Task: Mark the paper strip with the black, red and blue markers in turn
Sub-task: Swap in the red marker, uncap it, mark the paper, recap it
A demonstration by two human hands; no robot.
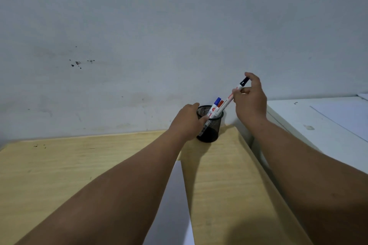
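Lying nearest, the paper strip [175, 205] runs up the wooden table [79, 175] between the two forearms, white, flat and with no mark visible on the part in view; its lower end leaves the picture. Further on, the left hand [188, 123] is curled round the near side of the black mesh pen holder [209, 125], fingers closed on its wall and rim, steadying it near the table's far right corner. Just beyond and to the right, the right hand [251, 101] pinches the black marker [229, 99] high on its barrel between thumb and fingers, with the index finger resting near the black cap; the marker leans steeply, its lower end inside the holder's mouth. The red marker [220, 103] and blue marker [217, 101] stand in the holder beside it, caps up.

Risks, as I judge them: the leaning black marker could drag against the other two on its way out and lever the light holder over, should the left hand slacken; the holder sits near the table edge, next to the white surface [318, 125], so a tip could spill markers off the side. A fingertip pinch so high on the barrel could also let the marker swing or slip.

Red logos and lines of print show on the barrels, but they are too small to read
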